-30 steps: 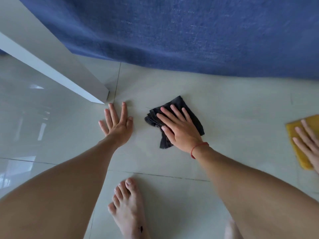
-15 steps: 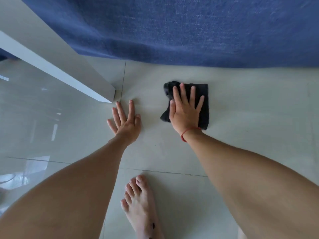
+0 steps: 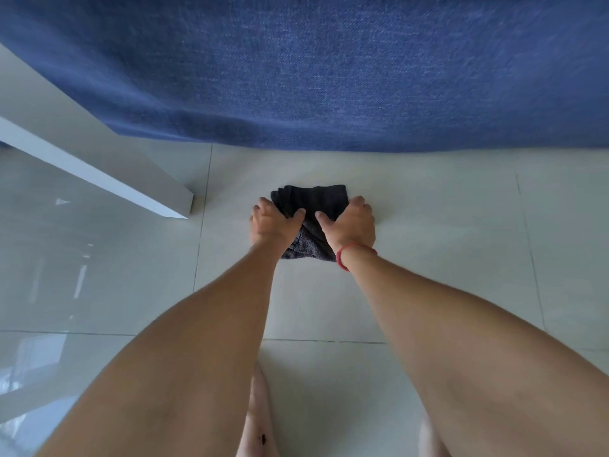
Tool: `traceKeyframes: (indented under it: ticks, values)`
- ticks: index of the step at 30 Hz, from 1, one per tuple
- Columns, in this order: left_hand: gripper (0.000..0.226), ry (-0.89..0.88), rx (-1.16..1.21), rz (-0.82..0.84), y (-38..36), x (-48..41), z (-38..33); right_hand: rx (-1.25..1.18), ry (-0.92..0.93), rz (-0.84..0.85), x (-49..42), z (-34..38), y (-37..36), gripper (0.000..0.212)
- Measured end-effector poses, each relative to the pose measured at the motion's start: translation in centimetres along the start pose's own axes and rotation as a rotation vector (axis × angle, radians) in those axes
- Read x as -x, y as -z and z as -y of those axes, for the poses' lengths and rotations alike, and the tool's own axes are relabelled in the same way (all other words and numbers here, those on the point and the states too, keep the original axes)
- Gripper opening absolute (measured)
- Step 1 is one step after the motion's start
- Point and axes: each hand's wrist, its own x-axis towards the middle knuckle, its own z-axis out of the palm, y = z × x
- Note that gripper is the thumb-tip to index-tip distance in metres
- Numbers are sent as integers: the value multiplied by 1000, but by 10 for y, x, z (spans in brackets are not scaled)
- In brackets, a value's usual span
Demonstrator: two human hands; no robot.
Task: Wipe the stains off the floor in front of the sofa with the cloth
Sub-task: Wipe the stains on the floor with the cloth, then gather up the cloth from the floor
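A dark grey cloth (image 3: 313,201) lies folded on the pale tiled floor (image 3: 428,258), just in front of the blue sofa (image 3: 329,77). My left hand (image 3: 272,222) grips the cloth's left edge, fingers curled round it. On the right edge sits my right hand (image 3: 351,224), with a red string on the wrist, gripping it the same way. Both thumbs press on top of the cloth, whose near part is bunched between my wrists. No stain shows clearly on the tiles around it.
A white table leg or panel (image 3: 99,166) slants down to the floor left of the cloth, its corner close to my left hand. My bare feet (image 3: 258,423) stand on the tiles below. Glossy floor stretches away to the left and right.
My left hand left the floor and took hold of the cloth's left edge. My right hand went from pressing flat on the cloth to gripping its right edge. The cloth now lies nearer the sofa.
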Motion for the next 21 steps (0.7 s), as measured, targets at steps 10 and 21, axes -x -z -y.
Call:
traceKeyframes:
  ticks: [10,21]
  values:
    - [48,101,-77,128,-2,-8,-26,23,-37,115,-10,2,9,42]
    - [26,315,-18,420,-6,55,12,46,-254,362,43,-25,25,37]
